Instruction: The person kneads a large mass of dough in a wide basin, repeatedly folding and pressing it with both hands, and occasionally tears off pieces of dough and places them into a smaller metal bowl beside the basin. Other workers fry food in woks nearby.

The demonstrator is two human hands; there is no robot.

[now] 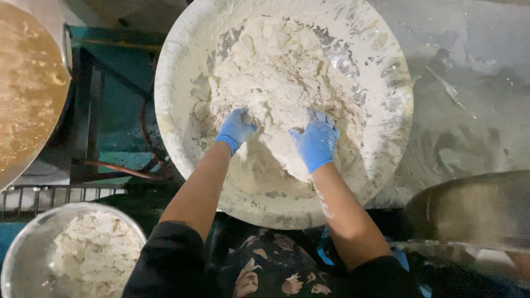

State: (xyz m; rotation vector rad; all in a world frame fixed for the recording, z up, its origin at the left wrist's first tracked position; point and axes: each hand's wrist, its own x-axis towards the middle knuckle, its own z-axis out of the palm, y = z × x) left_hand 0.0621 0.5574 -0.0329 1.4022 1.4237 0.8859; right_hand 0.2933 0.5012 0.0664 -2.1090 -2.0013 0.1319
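A big round metal basin point(386, 127), coated in flour, holds a rough heap of pale crumbly dough point(276, 72). Both my hands wear blue gloves and are pushed into the near side of the heap. My left hand point(236, 129) has its fingers dug into the dough, partly hidden. My right hand point(317, 142) presses down on the dough with fingers curled into it. My bare forearms reach in from the bottom, dusted with flour.
A smaller metal bowl point(22, 259) of flaky dough pieces sits at bottom left. A large pan of brown liquid point(22, 83) is at the upper left. A steel pot point(475, 209) stands at lower right on a floured surface point(469, 110). A teal frame point(110, 105) lies left of the basin.
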